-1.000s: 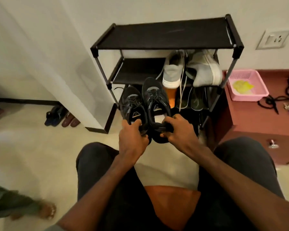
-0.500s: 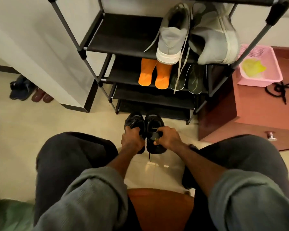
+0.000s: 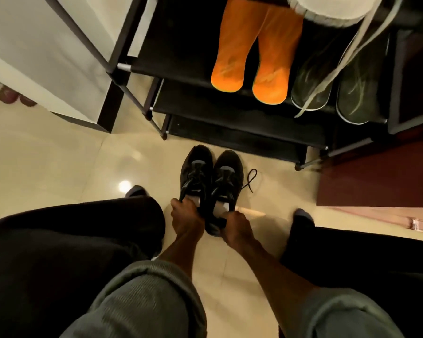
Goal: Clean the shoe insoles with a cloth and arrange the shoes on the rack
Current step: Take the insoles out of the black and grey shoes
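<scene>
You grip the black shoes (image 3: 211, 181) by their heels, left hand (image 3: 186, 219) and right hand (image 3: 235, 225) (one each), low before the rack (image 3: 230, 111), so shelving them seems left.

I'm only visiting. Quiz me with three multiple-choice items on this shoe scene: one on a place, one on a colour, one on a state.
1. Where are the black shoes?
A. top shelf
B. floor before the rack
C. pink basket

2. What colour are the insoles left of the dark green pair?
A. orange
B. blue
C. white

3. What are the hands doing?
A. hanging idle
B. wiping with a cloth
C. gripping the shoes' heels

Answers: 1 B, they sit on the tiles. 2 A, bright orange. 3 C, left hand and right hand each grip a heel.
</scene>
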